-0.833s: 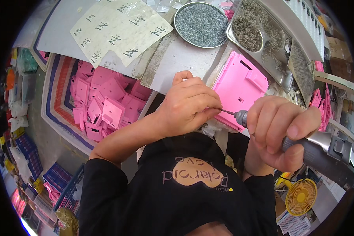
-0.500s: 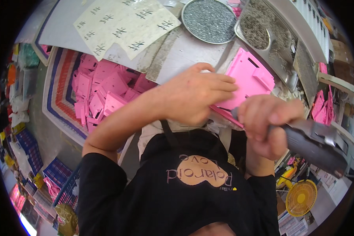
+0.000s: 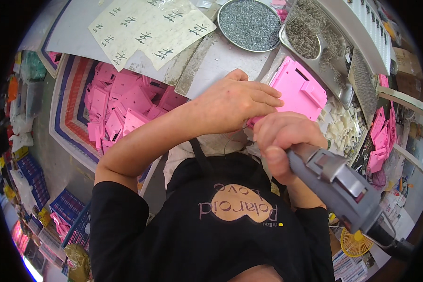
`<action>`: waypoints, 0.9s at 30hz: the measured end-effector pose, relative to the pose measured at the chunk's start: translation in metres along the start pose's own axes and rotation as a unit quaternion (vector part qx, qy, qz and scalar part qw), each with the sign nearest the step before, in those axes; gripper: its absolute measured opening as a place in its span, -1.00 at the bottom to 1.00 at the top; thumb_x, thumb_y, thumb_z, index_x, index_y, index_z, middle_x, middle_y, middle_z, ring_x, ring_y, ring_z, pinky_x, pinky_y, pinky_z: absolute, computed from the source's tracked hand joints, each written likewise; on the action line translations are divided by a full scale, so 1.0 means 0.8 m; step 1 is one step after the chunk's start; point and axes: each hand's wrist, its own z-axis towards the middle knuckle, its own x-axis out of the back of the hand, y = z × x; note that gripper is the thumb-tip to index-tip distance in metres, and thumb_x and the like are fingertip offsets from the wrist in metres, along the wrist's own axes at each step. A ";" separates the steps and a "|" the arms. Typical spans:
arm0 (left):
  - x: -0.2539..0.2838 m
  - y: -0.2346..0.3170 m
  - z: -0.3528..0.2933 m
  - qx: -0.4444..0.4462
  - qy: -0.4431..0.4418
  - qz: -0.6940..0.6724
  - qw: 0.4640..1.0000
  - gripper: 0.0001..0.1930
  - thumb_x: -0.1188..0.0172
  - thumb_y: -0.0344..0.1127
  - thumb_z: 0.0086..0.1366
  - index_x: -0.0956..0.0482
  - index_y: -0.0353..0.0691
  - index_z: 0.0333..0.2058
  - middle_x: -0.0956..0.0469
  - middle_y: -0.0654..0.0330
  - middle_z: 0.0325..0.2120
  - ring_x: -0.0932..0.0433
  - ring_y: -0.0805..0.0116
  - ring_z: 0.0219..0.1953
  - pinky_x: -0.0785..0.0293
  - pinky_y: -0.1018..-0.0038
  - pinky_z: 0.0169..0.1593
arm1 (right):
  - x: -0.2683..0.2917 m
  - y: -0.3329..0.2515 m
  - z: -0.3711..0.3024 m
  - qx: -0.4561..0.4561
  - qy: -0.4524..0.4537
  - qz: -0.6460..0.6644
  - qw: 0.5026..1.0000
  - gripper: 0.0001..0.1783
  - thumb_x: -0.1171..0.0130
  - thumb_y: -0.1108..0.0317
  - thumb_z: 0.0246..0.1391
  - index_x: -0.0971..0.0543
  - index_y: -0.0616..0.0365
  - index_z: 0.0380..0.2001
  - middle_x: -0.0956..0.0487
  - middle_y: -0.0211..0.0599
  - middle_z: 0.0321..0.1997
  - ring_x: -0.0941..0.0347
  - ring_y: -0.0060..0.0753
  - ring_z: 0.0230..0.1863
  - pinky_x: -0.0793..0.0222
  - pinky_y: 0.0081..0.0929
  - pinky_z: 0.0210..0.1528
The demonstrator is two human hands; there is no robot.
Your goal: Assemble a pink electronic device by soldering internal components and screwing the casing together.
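Observation:
A flat pink plastic panel [image 3: 298, 91] with slots and a raised block lies in front of me, angled on the bench. My left hand [image 3: 235, 104] holds its near left part, fingers bent over the edge. In my right hand [image 3: 286, 136] is a grey electric screwdriver [image 3: 336, 181], closed fingers wrapped around its front end. Its body slants down to the right, with a cord at the back. The right hand hides the screwdriver's tip, so I cannot tell whether it touches the panel.
Silver screws fill a round metal dish [image 3: 250, 26]; a metal tray [image 3: 315, 33] beside it holds small metal pieces. Many pink panels [image 3: 122, 101] sit in a striped bag at left. Small white parts [image 3: 340, 124] lie right of the panel. A yellow fan [image 3: 354, 243] stands lower right.
My right hand has moved left with the electric screwdriver, close against my left hand, and the tool's back end has swung downward. The left hand and the panel have barely shifted.

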 end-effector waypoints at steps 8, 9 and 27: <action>0.008 0.022 0.025 0.025 -0.029 0.033 0.999 -0.61 -0.19 -0.54 0.05 -0.70 -0.14 -0.10 -0.66 0.26 0.02 -0.58 0.26 0.12 -0.39 0.30 -0.04 | 0.109 -0.041 -0.007 0.096 0.073 0.120 0.985 -0.69 -0.21 0.36 0.22 -0.46 0.21 -0.02 -0.44 -0.45 -0.62 -0.35 -0.49 -0.62 -0.36 -0.39 -0.45; 0.005 0.028 0.037 0.026 -0.016 0.023 0.999 -0.61 -0.20 -0.54 0.05 -0.70 -0.14 -0.10 -0.66 0.26 0.00 -0.58 0.22 0.08 -0.39 0.30 -0.05 | 0.130 -0.048 -0.018 0.098 0.110 0.101 0.984 -0.70 -0.18 0.35 0.24 -0.44 0.20 -0.01 -0.42 -0.45 -0.63 -0.31 -0.51 -0.63 -0.36 -0.37 -0.44; -0.052 0.038 0.090 0.008 -0.026 0.109 0.994 -0.59 -0.29 -0.40 0.06 -0.73 -0.02 -0.04 -0.61 0.31 0.01 -0.51 0.24 -0.16 -0.39 0.25 -0.10 | 0.166 -0.021 -0.051 0.073 0.184 0.096 0.976 -0.85 -0.12 0.40 0.28 -0.38 0.18 -0.19 -0.43 -0.34 -0.56 -0.31 -0.54 -0.59 -0.38 -0.45 -0.42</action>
